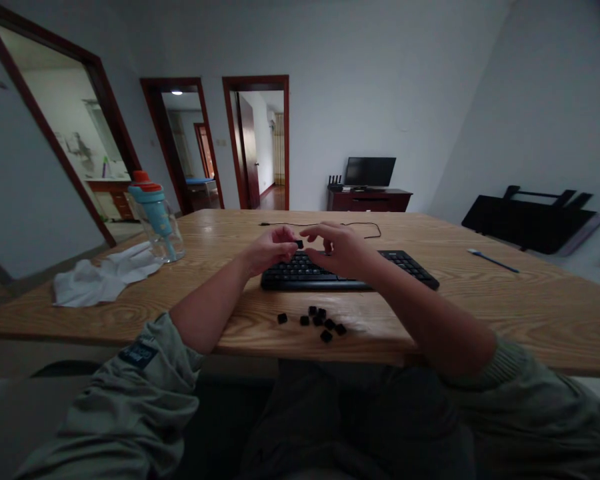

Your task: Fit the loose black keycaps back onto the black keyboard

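Note:
A black keyboard lies on the wooden table in front of me. Above its left half, my left hand pinches a small black keycap between thumb and fingertips. Close by on the right, my right hand hovers over the middle of the keyboard, fingers apart and curved toward the keycap; nothing shows in it. Part of the keys is hidden beneath this hand. Several loose black keycaps are scattered on the table between the keyboard and the near edge.
On the left stand a clear bottle with a red and blue lid and a crumpled white cloth. A blue brush lies at the right. The keyboard's cable loops behind it. The wooden table ends just before my lap.

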`<action>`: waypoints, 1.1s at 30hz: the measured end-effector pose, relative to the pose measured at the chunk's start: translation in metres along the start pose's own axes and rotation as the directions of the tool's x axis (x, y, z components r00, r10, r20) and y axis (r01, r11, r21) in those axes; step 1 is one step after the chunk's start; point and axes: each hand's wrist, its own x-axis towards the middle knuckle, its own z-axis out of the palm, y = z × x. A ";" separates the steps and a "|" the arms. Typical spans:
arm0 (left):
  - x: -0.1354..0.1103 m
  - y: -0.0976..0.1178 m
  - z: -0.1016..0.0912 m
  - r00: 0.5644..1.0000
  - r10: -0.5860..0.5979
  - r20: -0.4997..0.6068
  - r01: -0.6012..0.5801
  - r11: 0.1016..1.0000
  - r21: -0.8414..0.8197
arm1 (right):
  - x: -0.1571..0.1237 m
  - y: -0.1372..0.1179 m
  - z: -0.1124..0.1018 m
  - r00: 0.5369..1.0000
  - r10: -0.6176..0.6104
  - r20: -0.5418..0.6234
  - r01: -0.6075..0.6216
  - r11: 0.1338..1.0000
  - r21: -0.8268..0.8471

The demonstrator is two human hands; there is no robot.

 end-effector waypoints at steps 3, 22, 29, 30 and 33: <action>0.004 -0.005 0.001 0.999 0.017 -0.050 -0.013 0.998 0.066 | 0.005 0.011 0.025 0.998 -0.048 -0.029 0.048 0.999 -0.001; 0.002 -0.012 0.016 0.867 0.497 -0.026 -0.256 0.490 0.833 | -0.004 0.037 0.039 0.935 0.338 0.108 -0.324 0.692 0.645; 0.001 -0.006 0.018 0.853 0.521 0.034 -0.256 0.361 0.897 | -0.003 0.036 0.040 0.940 0.321 0.114 -0.320 0.716 0.621; 0.001 -0.006 0.018 0.851 0.524 0.033 -0.255 0.358 0.898 | -0.003 0.036 0.040 0.940 0.323 0.107 -0.317 0.720 0.617; 0.002 -0.008 0.018 0.842 0.539 0.012 -0.252 0.372 0.893 | -0.002 0.036 0.041 0.946 0.322 0.042 -0.283 0.754 0.592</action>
